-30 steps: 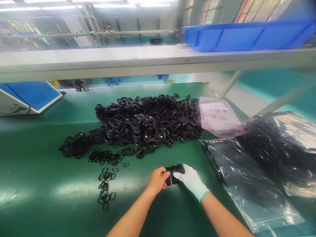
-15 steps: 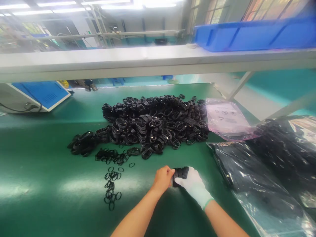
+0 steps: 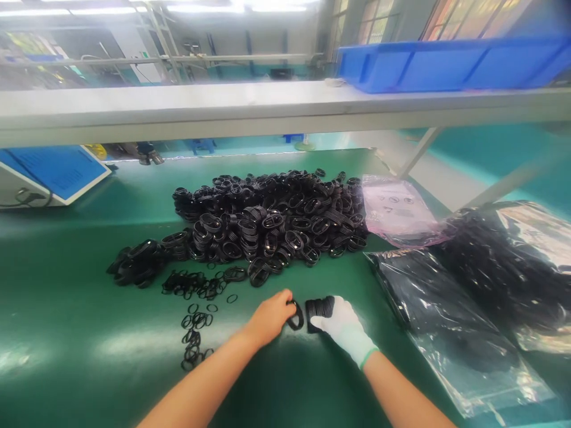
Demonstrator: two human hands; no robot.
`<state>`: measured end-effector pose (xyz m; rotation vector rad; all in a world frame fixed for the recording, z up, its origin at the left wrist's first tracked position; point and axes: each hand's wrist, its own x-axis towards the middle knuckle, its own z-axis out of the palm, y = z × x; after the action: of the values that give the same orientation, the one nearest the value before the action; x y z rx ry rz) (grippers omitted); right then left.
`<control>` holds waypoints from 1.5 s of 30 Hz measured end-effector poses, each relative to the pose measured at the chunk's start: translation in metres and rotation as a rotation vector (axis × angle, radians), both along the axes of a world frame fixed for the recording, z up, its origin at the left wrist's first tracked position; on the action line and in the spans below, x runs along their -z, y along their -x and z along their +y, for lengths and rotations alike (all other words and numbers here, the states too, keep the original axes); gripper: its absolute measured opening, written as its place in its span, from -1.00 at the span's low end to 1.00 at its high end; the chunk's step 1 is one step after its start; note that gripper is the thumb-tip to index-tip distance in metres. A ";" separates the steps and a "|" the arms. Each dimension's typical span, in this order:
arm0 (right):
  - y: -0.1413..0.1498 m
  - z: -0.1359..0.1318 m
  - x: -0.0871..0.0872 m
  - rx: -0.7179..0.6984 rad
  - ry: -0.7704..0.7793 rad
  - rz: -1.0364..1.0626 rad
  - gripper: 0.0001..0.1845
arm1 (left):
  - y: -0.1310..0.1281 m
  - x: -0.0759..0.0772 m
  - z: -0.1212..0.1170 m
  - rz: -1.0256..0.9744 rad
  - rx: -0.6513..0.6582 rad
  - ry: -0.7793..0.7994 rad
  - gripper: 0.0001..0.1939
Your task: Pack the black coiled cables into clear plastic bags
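My left hand [image 3: 273, 316] is bare and closed on the edge of one coiled black cable [image 3: 300, 316], whose loop faces me. Just to its right, a row of black coiled cables [image 3: 314, 316] stands pressed together in my right hand [image 3: 341, 321], which wears a white glove with a green cuff. A small gap separates the single coil from the row. Beyond both hands lies a large heap of coiled black cables [image 3: 267, 223], some with metal plugs showing. Small black rings [image 3: 196, 321] are scattered left of my left hand, partly behind my forearm.
Clear plastic bags [image 3: 446, 321] with black contents cover the green table's right side. A pinkish bag [image 3: 395, 208] lies behind them. A white shelf [image 3: 200, 113] crosses above, bearing a blue bin [image 3: 446, 65]. A blue-topped machine [image 3: 49, 172] stands far left.
My left hand has moved left, away from the row in my right hand, and a single cable coil now shows in its fingers. The whole view has shifted slightly.
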<state>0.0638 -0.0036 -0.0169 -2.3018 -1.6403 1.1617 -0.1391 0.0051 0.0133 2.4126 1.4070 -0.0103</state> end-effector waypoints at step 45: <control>0.006 -0.013 -0.002 -0.082 -0.058 -0.126 -0.12 | -0.047 0.044 -0.056 -0.527 -0.517 0.272 -0.21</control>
<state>0.0577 -0.0163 -0.0152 -2.3366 -1.8019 0.9877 -0.0921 -0.0508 -0.0308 1.6149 1.5868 0.4879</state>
